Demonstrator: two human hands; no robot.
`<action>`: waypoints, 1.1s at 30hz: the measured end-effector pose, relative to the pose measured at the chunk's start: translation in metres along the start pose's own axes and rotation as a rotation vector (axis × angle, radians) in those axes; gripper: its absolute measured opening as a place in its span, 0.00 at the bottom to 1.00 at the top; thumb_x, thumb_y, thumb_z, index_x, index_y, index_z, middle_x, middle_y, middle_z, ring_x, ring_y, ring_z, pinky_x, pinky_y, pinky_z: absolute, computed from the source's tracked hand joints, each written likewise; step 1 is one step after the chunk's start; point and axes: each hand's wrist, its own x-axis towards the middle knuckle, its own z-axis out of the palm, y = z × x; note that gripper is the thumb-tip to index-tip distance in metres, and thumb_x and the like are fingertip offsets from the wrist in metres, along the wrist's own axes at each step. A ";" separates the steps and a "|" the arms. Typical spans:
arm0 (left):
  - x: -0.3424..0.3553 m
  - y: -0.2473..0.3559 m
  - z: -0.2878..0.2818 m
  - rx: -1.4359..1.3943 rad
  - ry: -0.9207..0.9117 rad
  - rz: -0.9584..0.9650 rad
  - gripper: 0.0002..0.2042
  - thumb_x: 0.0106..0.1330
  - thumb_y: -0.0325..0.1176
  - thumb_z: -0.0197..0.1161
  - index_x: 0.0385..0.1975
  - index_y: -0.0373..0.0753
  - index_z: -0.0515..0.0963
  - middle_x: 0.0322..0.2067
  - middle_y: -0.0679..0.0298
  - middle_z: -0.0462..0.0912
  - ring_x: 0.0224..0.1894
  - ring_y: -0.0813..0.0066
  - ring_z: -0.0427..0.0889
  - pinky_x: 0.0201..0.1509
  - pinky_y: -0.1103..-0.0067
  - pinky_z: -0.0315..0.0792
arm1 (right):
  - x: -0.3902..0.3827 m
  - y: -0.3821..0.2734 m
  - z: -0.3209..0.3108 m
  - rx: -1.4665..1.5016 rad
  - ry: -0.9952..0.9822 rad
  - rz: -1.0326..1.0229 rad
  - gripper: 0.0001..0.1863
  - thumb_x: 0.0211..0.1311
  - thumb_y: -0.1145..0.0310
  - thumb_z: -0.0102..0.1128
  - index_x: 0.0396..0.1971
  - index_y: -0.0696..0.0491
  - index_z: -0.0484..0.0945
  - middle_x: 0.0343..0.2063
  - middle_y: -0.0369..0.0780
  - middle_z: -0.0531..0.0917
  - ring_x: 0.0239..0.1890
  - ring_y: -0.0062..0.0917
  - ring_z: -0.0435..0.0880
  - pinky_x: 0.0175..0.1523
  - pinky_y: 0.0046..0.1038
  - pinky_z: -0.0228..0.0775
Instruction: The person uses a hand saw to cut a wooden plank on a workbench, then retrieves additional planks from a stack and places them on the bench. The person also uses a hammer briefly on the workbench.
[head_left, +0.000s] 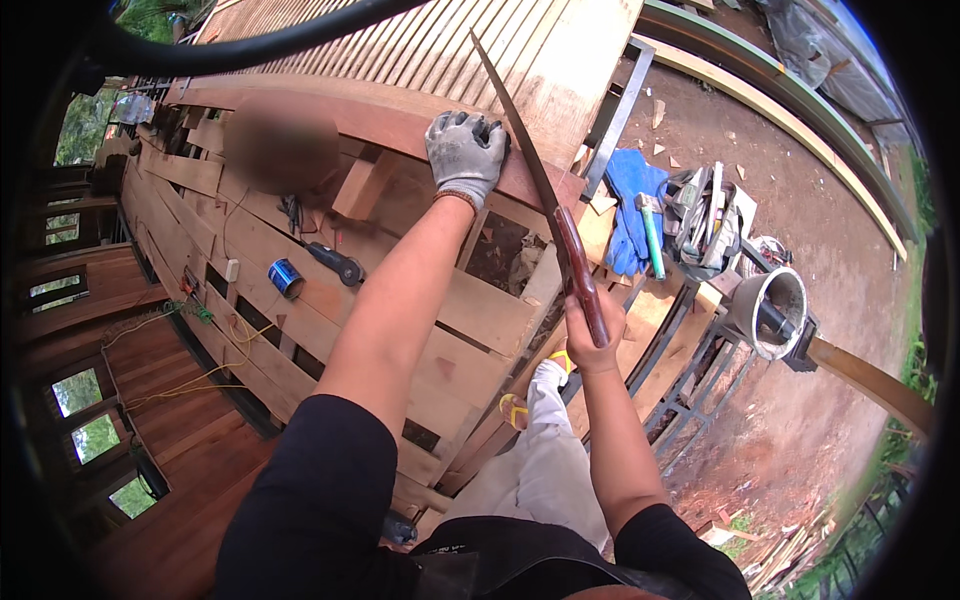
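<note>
A reddish wooden board [390,132] runs along the edge of the slatted bench. My left hand [467,155], in a grey work glove, presses on this board near its right end, fingers curled over it. Bare and wrapped round the brown wooden handle, my right hand [597,322] holds a handsaw [528,140]. Its long dark blade points away from me and crosses the board just right of the glove. The teeth cannot be made out at this angle.
Planks with open gaps lie to the left, bearing an angle grinder [335,263] and a blue can [286,278]. At right are a blue cloth [632,205], a hammer [652,240], a tool bag [710,220] and a white bucket [768,312]. A blurred round patch hides part of the planks.
</note>
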 end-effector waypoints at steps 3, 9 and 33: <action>-0.005 -0.009 -0.001 -0.020 -0.042 -0.063 0.14 0.59 0.45 0.63 0.23 0.41 0.84 0.30 0.56 0.84 0.46 0.53 0.79 0.59 0.60 0.67 | -0.119 0.010 -0.069 -0.212 -0.028 -0.012 0.05 0.58 0.74 0.62 0.32 0.60 0.83 0.22 0.44 0.84 0.25 0.27 0.85 0.35 0.26 0.75; -0.004 -0.003 0.009 -0.057 -0.024 -0.044 0.13 0.58 0.45 0.63 0.24 0.41 0.84 0.32 0.54 0.84 0.48 0.52 0.78 0.61 0.59 0.66 | -0.036 0.028 -0.023 -0.066 -0.015 -0.034 0.02 0.57 0.76 0.62 0.26 0.57 0.79 0.14 0.39 0.75 0.15 0.26 0.76 0.24 0.28 0.67; -0.055 0.101 0.001 0.703 -0.776 0.387 0.33 0.74 0.41 0.49 0.72 0.22 0.54 0.69 0.28 0.60 0.71 0.25 0.58 0.69 0.42 0.59 | -0.144 -0.008 -0.173 -0.085 0.303 0.521 0.06 0.62 0.73 0.57 0.34 0.59 0.74 0.24 0.34 0.74 0.23 0.20 0.71 0.29 0.27 0.63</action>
